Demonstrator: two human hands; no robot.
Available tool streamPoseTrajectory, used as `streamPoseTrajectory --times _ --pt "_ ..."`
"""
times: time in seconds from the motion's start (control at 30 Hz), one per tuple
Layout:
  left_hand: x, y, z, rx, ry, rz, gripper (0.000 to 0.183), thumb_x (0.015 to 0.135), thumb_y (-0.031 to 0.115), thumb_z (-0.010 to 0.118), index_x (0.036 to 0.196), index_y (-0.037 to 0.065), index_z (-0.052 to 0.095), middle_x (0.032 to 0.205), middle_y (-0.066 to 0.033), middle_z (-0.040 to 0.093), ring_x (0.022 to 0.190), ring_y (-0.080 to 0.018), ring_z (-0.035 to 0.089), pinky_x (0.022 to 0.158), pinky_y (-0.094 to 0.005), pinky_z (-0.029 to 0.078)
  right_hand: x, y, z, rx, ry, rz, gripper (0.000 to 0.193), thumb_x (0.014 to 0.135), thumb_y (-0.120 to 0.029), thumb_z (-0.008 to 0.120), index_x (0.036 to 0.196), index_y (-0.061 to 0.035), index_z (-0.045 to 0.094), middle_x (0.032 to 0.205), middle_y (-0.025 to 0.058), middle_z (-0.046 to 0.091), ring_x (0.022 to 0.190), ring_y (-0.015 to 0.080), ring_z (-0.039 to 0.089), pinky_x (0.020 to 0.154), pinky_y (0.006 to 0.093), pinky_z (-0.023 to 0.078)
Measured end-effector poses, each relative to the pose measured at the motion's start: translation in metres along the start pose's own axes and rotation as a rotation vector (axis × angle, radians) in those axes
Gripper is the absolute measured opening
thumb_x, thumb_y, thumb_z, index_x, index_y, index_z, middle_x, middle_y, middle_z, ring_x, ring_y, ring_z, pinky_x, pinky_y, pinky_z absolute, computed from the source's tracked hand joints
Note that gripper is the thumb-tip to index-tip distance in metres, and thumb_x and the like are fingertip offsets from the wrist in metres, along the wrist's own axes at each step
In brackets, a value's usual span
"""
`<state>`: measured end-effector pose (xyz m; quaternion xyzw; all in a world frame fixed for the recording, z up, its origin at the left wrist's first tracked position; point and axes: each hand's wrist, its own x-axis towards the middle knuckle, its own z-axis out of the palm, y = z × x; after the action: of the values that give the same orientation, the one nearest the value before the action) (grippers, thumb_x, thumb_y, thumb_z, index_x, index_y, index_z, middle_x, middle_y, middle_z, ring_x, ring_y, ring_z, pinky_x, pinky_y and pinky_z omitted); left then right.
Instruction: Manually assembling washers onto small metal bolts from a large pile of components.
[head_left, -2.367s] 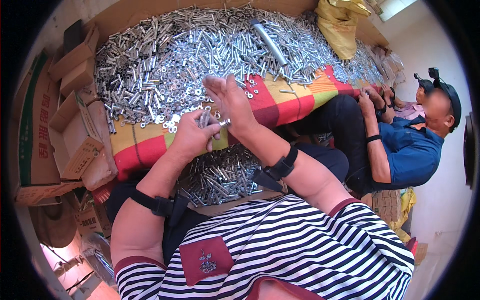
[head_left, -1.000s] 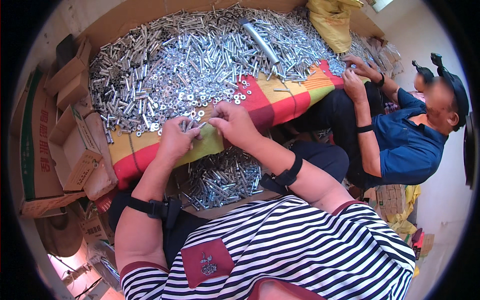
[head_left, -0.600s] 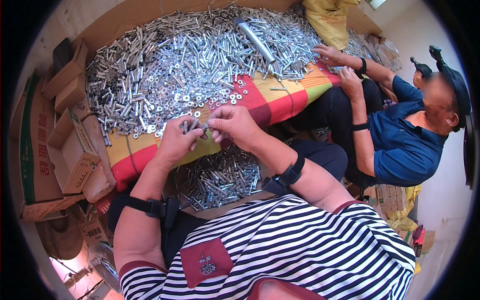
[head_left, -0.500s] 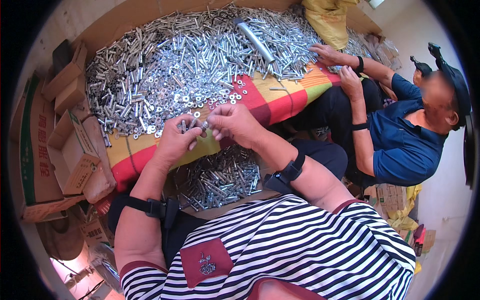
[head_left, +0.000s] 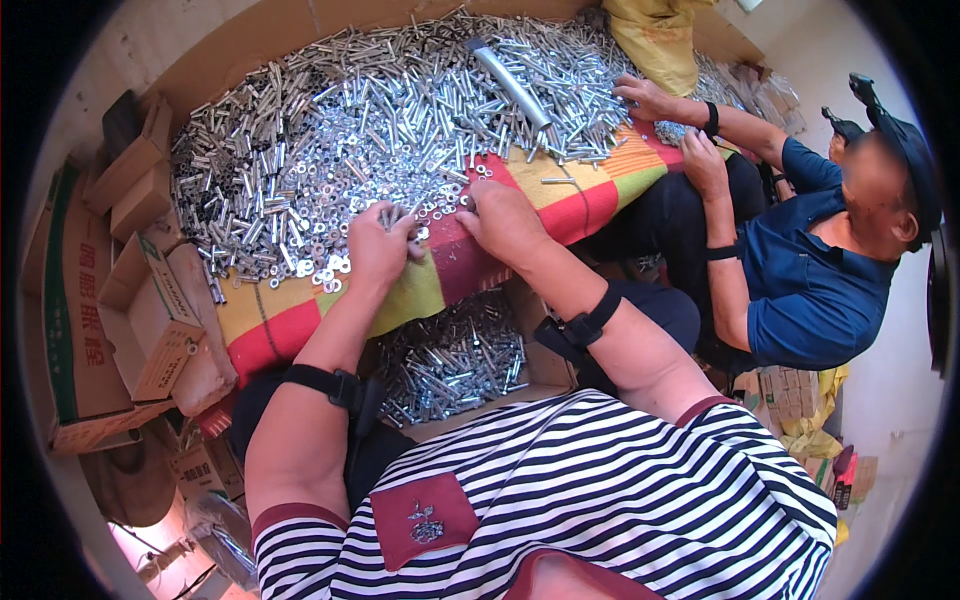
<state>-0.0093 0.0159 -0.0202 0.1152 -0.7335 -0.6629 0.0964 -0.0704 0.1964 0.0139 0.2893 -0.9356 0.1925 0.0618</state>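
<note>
My left hand (head_left: 380, 243) is closed around metal bolts, whose ends show faintly between the thumb and fingers. It is at the near edge of a large heap of loose metal bolts (head_left: 300, 130). My right hand (head_left: 503, 225) reaches to the washers (head_left: 435, 205) at the heap's edge, its thumb and fingers drawn together; what they pinch, if anything, is too small to make out. Under both hands lies a red, yellow and green checked cloth (head_left: 470, 262). Below the cloth's edge, between my forearms, a cardboard box (head_left: 540, 345) holds many bolts with fittings (head_left: 450, 360).
A silver tube (head_left: 510, 85) lies across the heap. Open cardboard boxes (head_left: 150, 310) stand at the left. A yellow sack (head_left: 655, 45) is at the far right. On my right a co-worker in a blue shirt (head_left: 800, 270) has both hands at the heap's right end.
My hands have separated and moved forward. The right went right and up from the bolts in the left to the washers; the left shifted slightly right. The co-worker's hands moved slightly.
</note>
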Motion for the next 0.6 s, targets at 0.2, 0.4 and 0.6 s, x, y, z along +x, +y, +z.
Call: streamPoseTrajectory --times 0.2,0.4,0.6 --pt "0.004 0.016 -0.008 -0.402 0.001 -0.162 0.011 0.086 0.003 0.062 0.092 -0.004 0.058 0.075 -0.0124 0.065 0.053 -0.0165 0.064 0.046 -0.0237 0.048 0.003 0.002 -0.006 0.356 -0.026 0.069 0.020 0.078 -0.012 0.069 0.085 0.0058 0.063 0.076 0.0182 0.065 0.068 0.0284 0.065 0.064 0.0372 0.052" --pt "-0.016 0.021 -0.037 -0.294 -0.117 -0.283 0.009 0.085 0.006 0.064 0.091 0.000 0.059 0.073 -0.0091 0.066 0.051 -0.0111 0.060 0.042 -0.0198 0.039 0.002 -0.031 -0.009 1.187 -0.108 0.249 0.012 0.084 -0.005 0.065 0.093 0.0037 0.068 0.073 0.0039 0.064 0.064 0.0090 0.063 0.056 0.0237 0.054" --pt "-0.023 0.028 -0.041 -0.275 -0.193 -0.304 0.010 0.086 0.006 0.063 0.092 0.000 0.057 0.072 -0.0082 0.064 0.046 -0.0098 0.054 0.037 -0.0193 0.033 -0.003 -0.044 0.003 1.107 -0.068 0.056 0.010 0.082 0.000 0.065 0.090 0.0039 0.069 0.077 0.0047 0.064 0.063 0.0104 0.062 0.059 0.0239 0.053"
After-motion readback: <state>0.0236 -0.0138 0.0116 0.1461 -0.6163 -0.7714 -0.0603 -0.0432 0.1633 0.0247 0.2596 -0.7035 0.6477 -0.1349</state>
